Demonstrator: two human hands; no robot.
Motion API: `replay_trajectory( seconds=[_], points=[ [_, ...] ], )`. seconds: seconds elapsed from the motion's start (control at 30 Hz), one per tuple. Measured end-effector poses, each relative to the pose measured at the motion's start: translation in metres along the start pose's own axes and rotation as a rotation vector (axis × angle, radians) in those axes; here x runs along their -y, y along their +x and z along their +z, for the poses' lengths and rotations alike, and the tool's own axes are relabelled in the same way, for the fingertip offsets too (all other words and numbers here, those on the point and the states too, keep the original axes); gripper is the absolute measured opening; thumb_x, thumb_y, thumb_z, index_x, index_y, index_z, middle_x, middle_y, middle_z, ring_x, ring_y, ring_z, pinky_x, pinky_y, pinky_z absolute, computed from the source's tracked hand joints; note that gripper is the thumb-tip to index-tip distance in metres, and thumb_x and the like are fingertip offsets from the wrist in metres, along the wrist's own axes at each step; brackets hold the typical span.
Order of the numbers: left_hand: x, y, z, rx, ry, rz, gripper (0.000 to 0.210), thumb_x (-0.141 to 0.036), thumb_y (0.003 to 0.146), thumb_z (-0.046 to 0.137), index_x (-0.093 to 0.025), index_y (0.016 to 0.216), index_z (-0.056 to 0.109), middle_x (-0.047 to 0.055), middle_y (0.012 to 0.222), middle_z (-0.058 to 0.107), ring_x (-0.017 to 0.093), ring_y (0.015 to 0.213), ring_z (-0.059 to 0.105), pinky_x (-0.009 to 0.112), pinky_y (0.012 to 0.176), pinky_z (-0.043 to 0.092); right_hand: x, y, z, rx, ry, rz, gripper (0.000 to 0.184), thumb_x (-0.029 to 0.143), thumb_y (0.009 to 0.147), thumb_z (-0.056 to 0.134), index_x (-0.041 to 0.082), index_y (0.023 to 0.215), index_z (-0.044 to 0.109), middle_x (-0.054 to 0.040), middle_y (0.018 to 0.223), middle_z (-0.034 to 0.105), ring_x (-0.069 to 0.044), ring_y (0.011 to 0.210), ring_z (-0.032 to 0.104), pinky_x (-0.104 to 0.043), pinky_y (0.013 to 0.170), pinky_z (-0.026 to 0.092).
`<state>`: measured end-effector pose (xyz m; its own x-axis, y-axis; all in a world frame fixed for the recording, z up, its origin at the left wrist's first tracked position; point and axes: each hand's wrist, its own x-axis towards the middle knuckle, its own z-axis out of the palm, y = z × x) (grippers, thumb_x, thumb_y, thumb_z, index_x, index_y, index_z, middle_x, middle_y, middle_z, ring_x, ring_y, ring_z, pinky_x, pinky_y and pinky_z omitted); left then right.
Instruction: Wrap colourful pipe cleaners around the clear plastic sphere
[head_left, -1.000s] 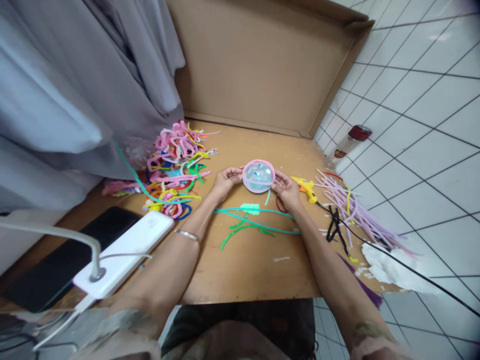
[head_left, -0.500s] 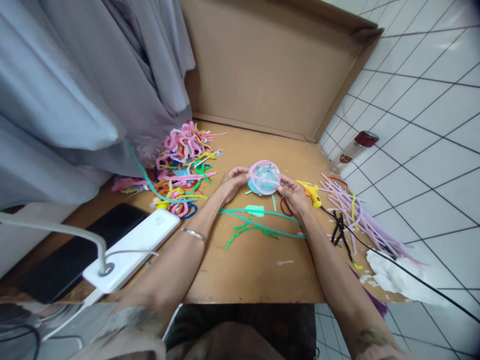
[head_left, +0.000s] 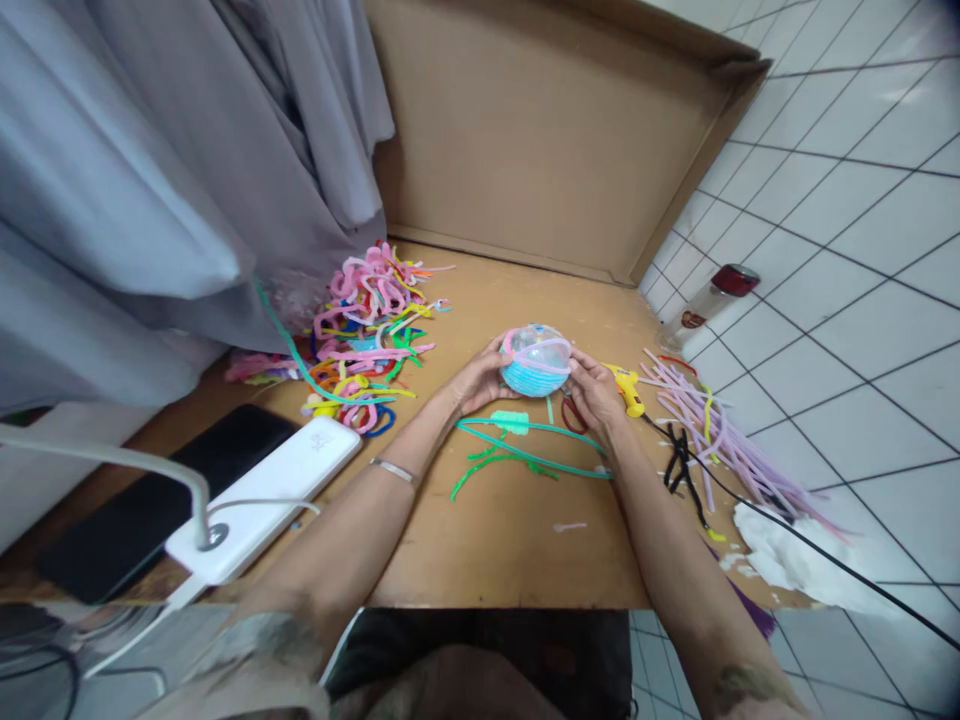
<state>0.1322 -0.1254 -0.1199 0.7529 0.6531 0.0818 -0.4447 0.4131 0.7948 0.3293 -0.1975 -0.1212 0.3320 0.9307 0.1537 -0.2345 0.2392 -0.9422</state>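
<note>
Between my two hands is a clear ball [head_left: 536, 358], its lower side wrapped in rows of light blue pipe cleaner and its rim edged in pink and lilac. My left hand [head_left: 482, 380] grips it from the left, fingers around its side. On the right, my right hand [head_left: 595, 388] pinches its edge. Teal pipe cleaners [head_left: 551, 462] lie on the table below the ball, with a mint-green piece [head_left: 510, 421] and green pipe cleaners [head_left: 487, 470]. Beside my right hand rests a yellow glue gun [head_left: 628, 388]; red scissor handles [head_left: 574, 413] show partly under that hand.
A colourful heap of pipe cleaners [head_left: 367, 330] lies at left, near a white power bank [head_left: 274, 500] and a black slab [head_left: 165, 500]. Lilac pipe cleaners [head_left: 735, 440], black pliers-like handles [head_left: 679, 460], white fluff [head_left: 795, 550] and a clear bottle [head_left: 705, 305] are at right. Cardboard [head_left: 517, 130] stands behind.
The ball has been tilted in my hands, so its light blue wrapped side now shows more toward me. My left hand has shifted slightly right and lower around it.
</note>
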Motion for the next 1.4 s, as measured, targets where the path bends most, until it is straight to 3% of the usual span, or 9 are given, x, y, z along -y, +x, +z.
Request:
replay_trajectory(
  seconds=[0.17, 0.37, 0.43, 0.53, 0.67, 0.83, 1.0, 1.27, 1.4],
  points=[
    [0.006, -0.001, 0.007, -0.018, -0.008, 0.002, 0.068, -0.027, 0.066, 0.075, -0.026, 0.13, 0.052, 0.01, 0.129, 0.063, 0.026, 0.103, 0.067, 0.055, 0.091, 0.056, -0.006, 0.003, 0.002, -0.091, -0.068, -0.043, 0.045, 0.05, 0.064, 0.084, 0.021, 0.097, 0.072, -0.0046, 0.089, 0.078, -0.021, 0.082, 0.072, -0.036, 0.078, 0.06],
    [0.008, 0.002, 0.014, -0.071, -0.069, 0.012, 0.064, -0.028, 0.067, 0.074, -0.024, 0.128, 0.053, 0.011, 0.126, 0.065, 0.026, 0.103, 0.067, 0.055, 0.092, 0.057, -0.001, -0.002, 0.005, -0.23, -0.496, -0.306, 0.057, 0.062, 0.083, 0.06, 0.018, 0.12, 0.065, -0.0146, 0.127, 0.067, -0.028, 0.118, 0.063, -0.049, 0.105, 0.048],
    [0.006, 0.003, 0.014, -0.118, -0.086, 0.017, 0.062, -0.029, 0.067, 0.074, -0.024, 0.126, 0.054, 0.01, 0.122, 0.067, 0.024, 0.1, 0.067, 0.051, 0.089, 0.058, 0.007, -0.009, 0.011, -0.17, -0.646, -0.407, 0.067, 0.064, 0.088, 0.053, 0.021, 0.138, 0.054, -0.0159, 0.145, 0.054, -0.03, 0.132, 0.053, -0.054, 0.111, 0.042],
    [0.006, 0.004, 0.012, -0.186, -0.056, 0.019, 0.058, -0.031, 0.068, 0.073, -0.021, 0.122, 0.056, 0.01, 0.114, 0.068, 0.023, 0.094, 0.067, 0.047, 0.084, 0.06, 0.014, -0.018, 0.022, 0.051, -0.889, -0.502, 0.093, 0.069, 0.078, 0.064, 0.027, 0.154, 0.032, -0.0148, 0.161, 0.033, -0.034, 0.148, 0.033, -0.059, 0.117, 0.033],
    [0.009, 0.005, 0.012, -0.238, 0.022, 0.051, 0.059, -0.032, 0.067, 0.074, -0.023, 0.121, 0.055, 0.008, 0.116, 0.067, 0.022, 0.094, 0.067, 0.041, 0.077, 0.061, 0.013, -0.024, 0.031, 0.188, -1.103, -0.516, 0.109, 0.07, 0.067, 0.075, 0.029, 0.156, 0.027, -0.0151, 0.164, 0.022, -0.038, 0.152, 0.022, -0.062, 0.118, 0.03],
    [0.017, 0.006, 0.013, -0.302, 0.172, 0.078, 0.064, -0.041, 0.067, 0.077, -0.025, 0.122, 0.051, 0.007, 0.12, 0.062, 0.02, 0.09, 0.065, 0.029, 0.065, 0.058, 0.008, -0.023, 0.027, 0.182, -1.174, -0.555, 0.101, 0.069, 0.07, 0.073, 0.028, 0.153, 0.032, -0.0169, 0.161, 0.026, -0.04, 0.149, 0.029, -0.063, 0.116, 0.034],
    [0.025, 0.003, 0.007, -0.307, 0.45, 0.164, 0.063, -0.057, 0.072, 0.075, -0.02, 0.117, 0.052, 0.007, 0.111, 0.061, 0.018, 0.09, 0.063, 0.029, 0.069, 0.056, 0.011, -0.024, 0.027, 0.14, -1.177, -0.562, 0.094, 0.067, 0.071, 0.073, 0.026, 0.148, 0.037, -0.0186, 0.157, 0.031, -0.04, 0.145, 0.033, -0.064, 0.112, 0.037],
    [0.013, 0.001, -0.005, -0.164, 0.78, 0.304, 0.076, -0.07, 0.068, 0.073, -0.018, 0.12, 0.053, 0.014, 0.13, 0.059, 0.026, 0.113, 0.06, 0.044, 0.101, 0.048, 0.02, -0.016, 0.017, 0.11, -0.988, -0.469, 0.092, 0.051, 0.061, 0.083, 0.025, 0.141, 0.043, -0.0144, 0.135, 0.052, -0.034, 0.125, 0.053, -0.055, 0.109, 0.044],
    [0.003, -0.001, -0.007, -0.171, 0.844, 0.31, 0.104, -0.062, 0.055, 0.085, -0.021, 0.141, 0.042, 0.019, 0.148, 0.044, 0.034, 0.133, 0.048, 0.053, 0.111, 0.041, 0.022, -0.015, 0.013, 0.172, -0.884, -0.352, 0.098, 0.055, 0.058, 0.084, 0.023, 0.141, 0.044, -0.0152, 0.138, 0.053, -0.036, 0.128, 0.052, -0.055, 0.11, 0.042]
  ],
)
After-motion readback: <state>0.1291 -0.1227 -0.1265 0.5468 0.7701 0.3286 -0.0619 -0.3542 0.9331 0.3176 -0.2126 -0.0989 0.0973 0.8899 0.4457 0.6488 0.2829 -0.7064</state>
